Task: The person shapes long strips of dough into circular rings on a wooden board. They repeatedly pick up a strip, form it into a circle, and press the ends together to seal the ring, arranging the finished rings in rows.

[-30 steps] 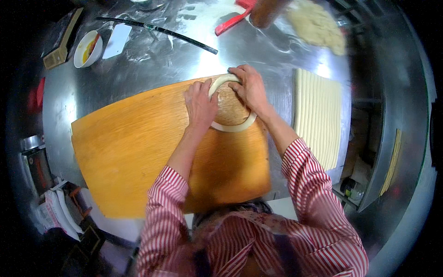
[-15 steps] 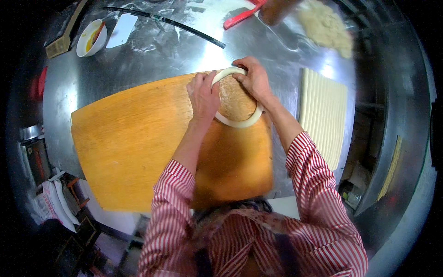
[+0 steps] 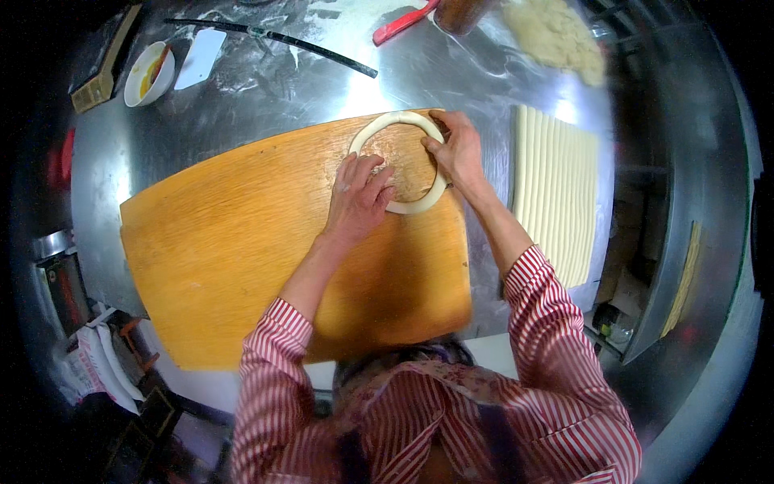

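Note:
A pale rope of dough lies as a dough ring (image 3: 393,119) at the far right end of a wooden board (image 3: 234,242). My left hand (image 3: 359,198) rests over the ring's near left side, fingers spread and loosely bent, covering part of it. At the upper right of the ring, my right hand (image 3: 459,151) has its thumb on the inside and its fingers round the outside, closed on the dough. Any join in the ring is too small to make out or hidden.
To the right of the board lies a sheet of dough strips (image 3: 556,194) on the metal table (image 3: 322,105). A bowl (image 3: 149,77) with yellow contents, a white scraper (image 3: 200,59), a black rod (image 3: 314,48), a red-handled tool (image 3: 403,22) and a dough lump (image 3: 556,40) lie farther back.
The far side of the ring has come out from under my hands and looks rounder. My left hand has slid nearer along the left side and its fingers have spread. My right hand has shifted slightly nearer.

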`<control>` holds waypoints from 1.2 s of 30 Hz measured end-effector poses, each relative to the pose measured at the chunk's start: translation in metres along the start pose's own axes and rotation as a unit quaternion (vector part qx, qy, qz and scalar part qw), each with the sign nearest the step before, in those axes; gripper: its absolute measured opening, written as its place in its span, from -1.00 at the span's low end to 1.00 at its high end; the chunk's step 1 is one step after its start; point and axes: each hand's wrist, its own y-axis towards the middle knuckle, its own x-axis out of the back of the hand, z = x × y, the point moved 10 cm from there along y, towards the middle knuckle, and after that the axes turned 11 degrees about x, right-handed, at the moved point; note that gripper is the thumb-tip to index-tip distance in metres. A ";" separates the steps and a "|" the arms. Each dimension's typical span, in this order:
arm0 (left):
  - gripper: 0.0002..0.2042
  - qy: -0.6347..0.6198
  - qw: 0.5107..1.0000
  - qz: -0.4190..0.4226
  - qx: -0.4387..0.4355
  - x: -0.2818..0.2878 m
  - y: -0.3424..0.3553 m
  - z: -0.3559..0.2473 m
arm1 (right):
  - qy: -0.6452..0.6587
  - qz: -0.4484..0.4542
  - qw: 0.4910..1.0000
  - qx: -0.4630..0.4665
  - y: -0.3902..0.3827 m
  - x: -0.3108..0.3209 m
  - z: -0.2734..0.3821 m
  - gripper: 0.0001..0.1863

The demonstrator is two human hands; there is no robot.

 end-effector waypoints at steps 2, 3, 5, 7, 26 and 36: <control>-0.60 0.025 1.000 -0.010 0.001 0.001 0.003 -0.001 | -0.029 0.004 1.000 0.003 -0.005 0.005 0.008 -0.39; -0.59 0.038 0.999 -0.031 0.017 0.005 0.010 0.000 | -0.045 0.008 0.999 0.005 -0.009 0.008 0.014 -0.37; -0.57 0.063 0.994 -0.075 0.049 0.012 0.032 0.006 | -0.043 0.000 0.999 -0.008 -0.024 0.008 0.019 -0.35; -0.63 0.056 0.989 -0.093 0.101 0.010 0.046 0.024 | -0.051 0.000 0.999 -0.017 -0.036 0.009 0.026 -0.34; -0.78 -0.035 0.998 0.005 -0.043 -0.001 0.011 -0.028 | -0.086 -0.137 0.985 -0.064 -0.159 0.070 0.003 -0.27; -0.41 0.147 0.925 0.225 -0.268 -0.180 0.064 -0.177 | -0.268 -0.030 0.949 -0.162 -0.265 0.073 -0.030 -0.16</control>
